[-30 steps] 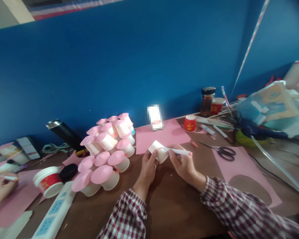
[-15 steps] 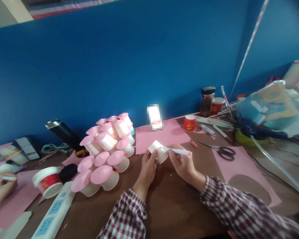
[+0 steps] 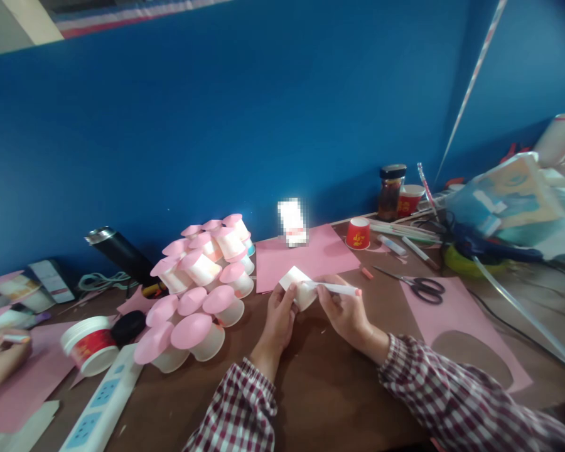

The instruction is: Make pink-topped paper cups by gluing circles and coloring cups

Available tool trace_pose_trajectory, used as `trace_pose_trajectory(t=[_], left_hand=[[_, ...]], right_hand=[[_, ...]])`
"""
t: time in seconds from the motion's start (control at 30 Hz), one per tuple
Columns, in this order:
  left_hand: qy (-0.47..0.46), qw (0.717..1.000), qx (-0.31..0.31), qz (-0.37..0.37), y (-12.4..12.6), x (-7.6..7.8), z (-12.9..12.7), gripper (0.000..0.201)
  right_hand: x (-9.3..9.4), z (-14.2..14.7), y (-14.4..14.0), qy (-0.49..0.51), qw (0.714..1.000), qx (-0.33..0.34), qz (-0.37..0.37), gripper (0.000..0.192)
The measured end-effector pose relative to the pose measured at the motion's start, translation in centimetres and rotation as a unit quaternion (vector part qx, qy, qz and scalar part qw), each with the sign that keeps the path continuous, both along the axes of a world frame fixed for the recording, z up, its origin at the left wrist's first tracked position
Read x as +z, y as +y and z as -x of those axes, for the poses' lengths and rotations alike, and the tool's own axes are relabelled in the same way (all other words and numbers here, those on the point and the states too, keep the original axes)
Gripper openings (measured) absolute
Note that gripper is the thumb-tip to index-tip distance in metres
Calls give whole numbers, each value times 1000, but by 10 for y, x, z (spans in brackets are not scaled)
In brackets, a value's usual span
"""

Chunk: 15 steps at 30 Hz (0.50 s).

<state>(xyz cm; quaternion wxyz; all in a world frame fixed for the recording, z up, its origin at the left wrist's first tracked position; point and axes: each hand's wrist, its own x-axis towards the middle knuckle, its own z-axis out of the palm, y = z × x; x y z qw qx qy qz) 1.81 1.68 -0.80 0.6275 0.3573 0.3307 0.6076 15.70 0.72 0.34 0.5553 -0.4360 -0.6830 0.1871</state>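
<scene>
Above the middle of the brown table, my left hand (image 3: 281, 314) is closed round a small white paper cup (image 3: 306, 296). A white paper piece (image 3: 294, 276) sticks up at the cup's upper left, by my left thumb. In my right hand (image 3: 343, 312) is a white marker pen (image 3: 339, 289), held in a pinch with its orange end pointing right. The pen's other end meets the cup's side. Whether it leaves a mark is too small to tell. A sheet of pink paper (image 3: 311, 251) lies just behind both hands.
Several white cups with pink paper tops (image 3: 192, 329) stand to the left, near a power strip (image 3: 104, 402) and a black flask (image 3: 122, 254). To the right lie scissors (image 3: 428, 290), cut pink paper (image 3: 452, 301) and a red cup (image 3: 358, 233). Another person's hand (image 3: 4, 358) is far left.
Only the marker pen and my right hand have shifted, very slightly, against the cup. The cup stays in my left hand, and the other things lie as before.
</scene>
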Motion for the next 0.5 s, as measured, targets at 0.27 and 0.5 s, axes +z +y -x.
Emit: trace_pose_trajectory(t=[0.27, 0.5], left_hand=[[-1, 1000, 0, -4, 0, -1, 0, 26], [-4, 1000, -1, -1, -2, 4, -1, 26]], right_hand=[[0, 0, -1, 20, 1000, 3, -1, 15], [0, 0, 0, 19, 1000, -7, 2, 15]])
